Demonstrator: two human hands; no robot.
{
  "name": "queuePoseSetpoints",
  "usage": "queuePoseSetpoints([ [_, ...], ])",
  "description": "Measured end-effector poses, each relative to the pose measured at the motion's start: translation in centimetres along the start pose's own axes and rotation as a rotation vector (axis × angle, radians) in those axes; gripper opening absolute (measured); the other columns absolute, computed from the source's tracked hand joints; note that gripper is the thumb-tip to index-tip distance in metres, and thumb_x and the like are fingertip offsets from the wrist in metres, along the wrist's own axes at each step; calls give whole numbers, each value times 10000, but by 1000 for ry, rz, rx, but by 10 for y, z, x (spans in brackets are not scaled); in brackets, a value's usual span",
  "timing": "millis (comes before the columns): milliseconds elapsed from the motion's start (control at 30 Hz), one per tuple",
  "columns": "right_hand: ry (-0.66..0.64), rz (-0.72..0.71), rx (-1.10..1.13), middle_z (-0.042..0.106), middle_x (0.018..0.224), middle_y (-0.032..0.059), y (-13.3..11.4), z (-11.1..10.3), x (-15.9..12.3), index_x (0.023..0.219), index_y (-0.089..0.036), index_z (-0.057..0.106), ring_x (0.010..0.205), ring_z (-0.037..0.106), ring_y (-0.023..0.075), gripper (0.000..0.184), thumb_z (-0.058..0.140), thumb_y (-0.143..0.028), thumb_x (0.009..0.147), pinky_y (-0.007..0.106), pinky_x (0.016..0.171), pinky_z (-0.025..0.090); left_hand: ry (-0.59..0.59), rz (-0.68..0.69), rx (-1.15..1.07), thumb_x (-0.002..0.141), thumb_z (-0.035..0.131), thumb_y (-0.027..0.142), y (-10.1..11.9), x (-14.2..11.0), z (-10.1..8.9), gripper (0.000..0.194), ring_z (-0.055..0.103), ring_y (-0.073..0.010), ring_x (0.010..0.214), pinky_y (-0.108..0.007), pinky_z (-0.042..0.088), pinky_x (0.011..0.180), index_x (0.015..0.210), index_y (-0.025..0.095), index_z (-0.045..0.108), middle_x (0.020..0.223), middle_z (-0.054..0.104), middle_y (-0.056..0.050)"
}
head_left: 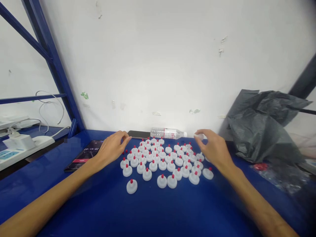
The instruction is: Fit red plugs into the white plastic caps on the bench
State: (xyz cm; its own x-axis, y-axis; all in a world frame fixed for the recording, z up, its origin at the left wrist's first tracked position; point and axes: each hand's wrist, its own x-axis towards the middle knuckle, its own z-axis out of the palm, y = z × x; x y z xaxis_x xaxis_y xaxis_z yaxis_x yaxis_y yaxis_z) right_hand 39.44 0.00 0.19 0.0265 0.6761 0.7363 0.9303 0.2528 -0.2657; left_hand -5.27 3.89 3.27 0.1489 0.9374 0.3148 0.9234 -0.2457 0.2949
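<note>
Many white round caps, most with a red tip on a short spout, stand in a loose cluster on the blue table [153,210]; one such cap [131,186] sits apart at the front. My left hand [114,145] is at the cluster's left edge, thumb and fingers pinched together. Whether anything small is between them cannot be seen. Just below those fingertips lie small red tips [126,151]. At the right rear of the cluster, my right hand [214,149] pinches a white cap [200,136] between thumb and fingers. No red tip shows on this cap.
A clear plastic bottle [169,133] lies along the wall behind the caps, beside a dark flat phone [138,134]. Another phone showing a timer [84,154] rests at left, near a power strip [40,144]. A grey plastic bag [261,125] and clear wrapping [283,176] occupy the right.
</note>
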Motion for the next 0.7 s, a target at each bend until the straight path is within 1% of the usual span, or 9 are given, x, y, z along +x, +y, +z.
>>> queuePoseSetpoints([
  [67,-63,-31,-32,948,1348,194,-2,4,-1,1157,-237,889,1269,913,416,246,670,-348,1173,578,1152,746,-26,-2,12,1249,618,343,-2,2,2,277,853,-319,1060,-404,618,1029,1300,227,864,1267,944,-98],
  [133,-126,-20,-108,936,1347,203,-3,4,-1,1150,-233,912,1293,892,416,268,677,-355,1187,560,1161,723,-35,-13,31,1235,654,280,-4,4,4,300,879,-324,1115,-396,628,1053,1378,224,912,1362,971,-108],
  [200,-185,17,-195,943,1279,190,-2,1,0,1144,-240,931,1268,882,405,281,672,-341,1190,529,1122,701,-51,-26,63,1231,674,245,-6,6,3,321,897,-335,1161,-393,629,1052,1403,229,944,1385,985,-112],
  [300,-252,68,-254,969,1105,140,1,-3,1,1094,-251,935,1119,895,370,271,674,-284,1159,467,986,669,-83,-48,132,1246,681,241,-8,6,2,340,915,-365,1227,-397,625,1031,1437,241,962,1344,996,-118],
  [400,-307,101,-266,986,1013,112,4,-5,0,1034,-259,932,1010,924,341,279,674,-232,1136,431,909,642,-101,-32,210,1268,672,255,-11,6,2,338,915,-385,1308,-396,628,1020,1433,252,966,1447,977,-131],
  [467,-346,114,-267,1004,1028,116,5,-4,-1,1011,-263,936,1018,953,345,295,673,-206,1133,432,909,643,-120,-4,252,1275,654,249,-14,6,2,349,910,-395,1345,-396,632,1018,1426,251,968,1507,956,-143],
  [567,-389,128,-271,1005,1001,118,4,-3,-2,966,-269,927,1010,976,365,287,702,-159,1105,444,895,651,-158,6,272,1272,633,236,-17,7,3,370,902,-413,1390,-406,641,1038,1415,248,974,1512,948,-162],
  [633,-401,133,-277,994,962,115,3,-3,-1,1006,-264,930,987,980,379,266,714,-145,1103,450,868,657,-180,-5,258,1259,637,230,-19,8,4,366,902,-417,1404,-409,644,1056,1381,258,982,1498,958,-163],
  [700,-404,121,-276,996,981,107,1,-4,1,1116,-259,941,1008,984,382,260,696,-174,1144,456,881,676,-195,-14,240,1230,658,211,-22,9,5,346,912,-414,1376,-405,643,1052,1314,267,989,1437,980,-157],
])
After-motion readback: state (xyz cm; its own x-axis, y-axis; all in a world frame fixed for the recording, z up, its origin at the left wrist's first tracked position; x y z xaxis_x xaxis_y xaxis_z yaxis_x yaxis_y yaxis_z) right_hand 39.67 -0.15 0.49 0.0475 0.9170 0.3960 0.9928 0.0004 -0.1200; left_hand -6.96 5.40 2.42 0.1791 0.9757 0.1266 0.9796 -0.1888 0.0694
